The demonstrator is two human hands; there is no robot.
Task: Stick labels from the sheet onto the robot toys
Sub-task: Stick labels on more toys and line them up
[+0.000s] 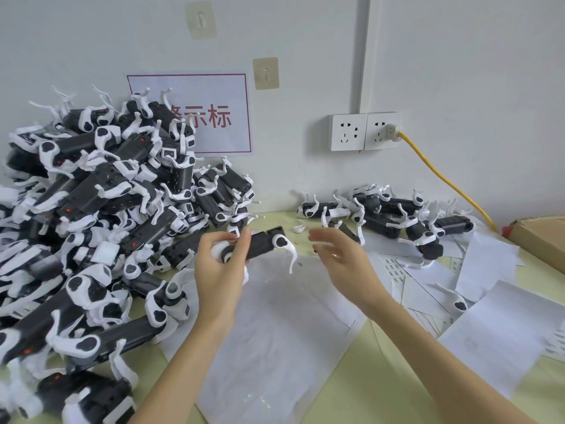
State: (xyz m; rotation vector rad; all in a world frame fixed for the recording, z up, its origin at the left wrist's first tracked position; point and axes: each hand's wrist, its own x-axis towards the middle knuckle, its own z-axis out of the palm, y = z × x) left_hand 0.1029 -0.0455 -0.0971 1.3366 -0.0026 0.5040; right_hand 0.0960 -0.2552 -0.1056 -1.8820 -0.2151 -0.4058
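Note:
My left hand (218,264) grips a black and white robot toy (263,241) by its left end and holds it level above the table. One white leg hangs down from the toy's right end. My right hand (342,255) hovers just right of the toy with fingers spread and relaxed; it is motion-blurred and I see nothing in it. A label sheet (394,269) with rows of small printed labels lies on the table to the right of that hand, partly under loose paper.
A tall pile of robot toys (91,215) fills the left side up to the wall. A smaller group of robot toys (397,215) lies at the back right. White backing sheets (275,332) cover the table. A cardboard box (541,237) and yellow cable (443,179) are at right.

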